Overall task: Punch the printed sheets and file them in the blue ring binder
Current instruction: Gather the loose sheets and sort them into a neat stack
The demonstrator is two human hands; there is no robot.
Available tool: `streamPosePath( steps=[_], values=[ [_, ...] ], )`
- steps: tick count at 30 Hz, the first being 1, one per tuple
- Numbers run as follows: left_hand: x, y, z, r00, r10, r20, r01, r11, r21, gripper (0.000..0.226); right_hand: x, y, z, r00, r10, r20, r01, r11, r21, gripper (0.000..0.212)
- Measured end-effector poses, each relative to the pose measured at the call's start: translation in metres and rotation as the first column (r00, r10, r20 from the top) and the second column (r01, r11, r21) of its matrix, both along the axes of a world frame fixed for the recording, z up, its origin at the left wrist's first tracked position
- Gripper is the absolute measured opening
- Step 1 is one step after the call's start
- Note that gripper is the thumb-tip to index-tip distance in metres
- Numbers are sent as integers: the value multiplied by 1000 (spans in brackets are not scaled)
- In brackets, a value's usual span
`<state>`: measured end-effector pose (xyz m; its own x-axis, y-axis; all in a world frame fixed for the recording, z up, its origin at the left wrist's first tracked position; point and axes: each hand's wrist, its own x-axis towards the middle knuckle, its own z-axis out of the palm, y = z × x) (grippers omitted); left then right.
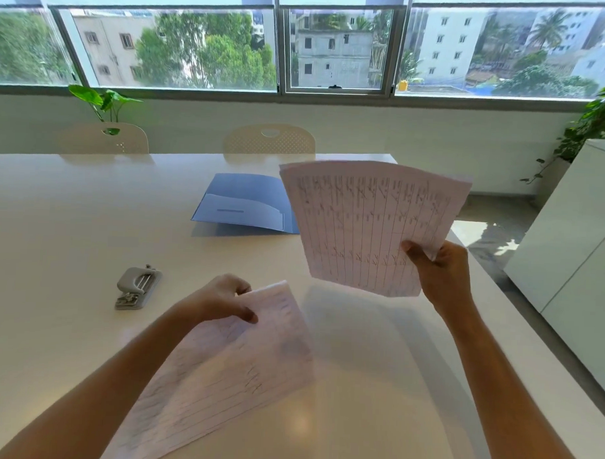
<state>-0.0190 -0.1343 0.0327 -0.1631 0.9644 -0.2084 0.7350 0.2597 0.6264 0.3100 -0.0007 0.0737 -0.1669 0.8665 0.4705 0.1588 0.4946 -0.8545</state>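
The right hand pinches the near corner of a thin stack of ruled sheets held up in the air; its writing is too blurred to read. The left hand pinches the top edge of a second sheet, probably lifted off the glossy white table. The blue binder lies open beyond both hands. A grey metal punch sits left of the left hand, with bare tabletop around it.
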Motion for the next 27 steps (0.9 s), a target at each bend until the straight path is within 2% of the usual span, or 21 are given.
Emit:
streamPosePath(
  steps=[4, 6, 7, 9, 10, 11, 13, 15, 17, 19, 22, 25, 26, 27],
  values=[
    [-12, 3, 25, 979, 120, 167, -152, 968, 199, 32, 3, -4, 17, 976, 101, -194, -110, 993, -35, 27],
    [-16, 8, 39, 962, 172, 214, -232, 924, 303, 22, 5, -3, 24, 949, 167, -269, -180, 983, -25, 34],
    [-15, 10, 47, 954, 187, 236, -262, 900, 349, 18, 4, -5, 28, 930, 214, -300, -235, 971, -34, 31],
    [-11, 14, 62, 937, 194, 292, -309, 850, 427, 22, 3, -6, 32, 868, 355, -348, -394, 918, -46, 12],
    [-8, 17, 67, 928, 193, 318, -330, 822, 464, 27, 2, -5, 31, 849, 398, -347, -442, 895, -57, 20],
    [-4, 19, 73, 922, 197, 333, -350, 791, 502, 31, 0, -7, 33, 823, 444, -354, -497, 865, -69, 26],
    [3, 23, 81, 920, 217, 326, -376, 723, 580, 29, -2, -8, 36, 780, 495, -383, -555, 830, -59, 17],
    [6, 27, 85, 916, 280, 288, -402, 643, 653, 23, -1, -10, 40, 730, 539, -420, -609, 792, -43, 32],
    [5, 30, 87, 893, 341, 294, -446, 576, 685, 21, 5, -10, 44, 670, 593, -447, -671, 741, -22, 35],
    [4, 31, 88, 871, 369, 325, -485, 544, 684, 23, 13, -10, 48, 630, 683, -370, -741, 671, -24, 24],
    [6, 34, 91, 865, 379, 330, -494, 521, 697, 19, 21, -10, 51, 610, 770, -185, -792, 594, -138, 38],
    [16, 33, 95, 847, 274, 455, -526, 552, 647, 17, 10, -14, 50, 677, 725, -123, -731, 645, -221, 48],
    [21, 32, 96, 831, 220, 511, -532, 582, 615, 20, 3, -15, 49, 719, 687, -104, -688, 685, -239, 45],
    [30, 29, 99, 814, 167, 556, -530, 603, 596, 21, -4, -17, 50, 770, 633, -76, -630, 738, -241, 33]
  ],
)
